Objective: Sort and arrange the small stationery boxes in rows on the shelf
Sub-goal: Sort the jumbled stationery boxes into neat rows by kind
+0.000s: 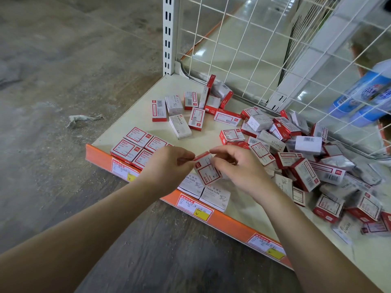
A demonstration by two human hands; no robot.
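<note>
A small red-and-white stationery box (207,170) hangs tilted just above the front of the cream shelf (135,115). My left hand (169,166) pinches its left top corner and my right hand (239,168) holds its right side. Under it lie two white paper-clip boxes (214,195) at the shelf's front edge. Several red-and-white boxes (137,148) lie flat in a neat block at the front left. A loose heap of boxes (306,166) fills the right side. More scattered boxes (179,115) lie near the back corner.
An orange price strip (230,224) with labels runs along the shelf's front edge. A white wire grid (254,49) forms the back wall, with a slotted upright post (168,34) at the corner. Blue packages (359,98) hang behind the grid. Crumpled paper (84,119) lies on the floor.
</note>
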